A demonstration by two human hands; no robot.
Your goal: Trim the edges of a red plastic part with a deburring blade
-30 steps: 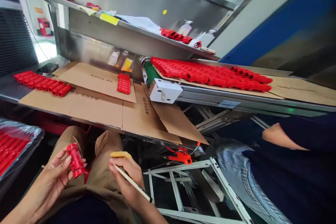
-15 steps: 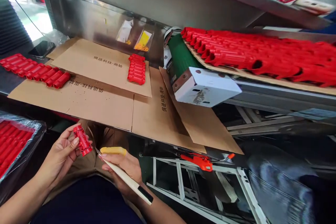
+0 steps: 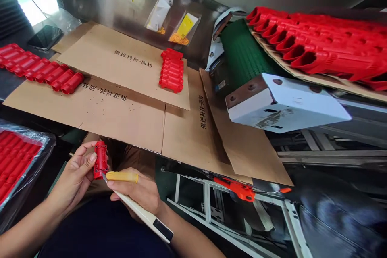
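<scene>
The left hand [image 3: 72,177] is closed in a pinch on a short red plastic part [image 3: 100,160], thumb and fingertips against its sides, holding it upright just above the lap and below the near edge of the desk [image 3: 18,74]. The right hand [image 3: 142,193] is wrapped around a white-handled knife [image 3: 142,215]; its forefinger wears a yellow finger cot [image 3: 122,176] and lies along the tool. The knife's tip meets the lower end of the red plastic part, just right of the left hand's fingers. The handle runs back past the right wrist and ends in a dark cap.

Ahead of both hands, flat cardboard sheets [image 3: 121,105] with printed characters cover the desk. Beyond the right hand, on the upper sheet, sits a small stack of red parts [image 3: 171,71]. Far ahead and to the left of the left hand lies a row of red tubes [image 3: 42,70], with a dark phone [image 3: 45,37] behind it. Immediately left of the left hand stands a plastic-lined bin of red parts [image 3: 15,161]. Two small clear bags [image 3: 172,22] lean against the steel back wall. To the right of the right hand, a green conveyor belt [image 3: 242,54] carries cardboard loaded with long red mouldings [image 3: 317,50], with a white housing [image 3: 281,102] at the belt's end. Orange-handled pliers [image 3: 238,189] rest on a frame below the desk, just right of the right hand.
</scene>
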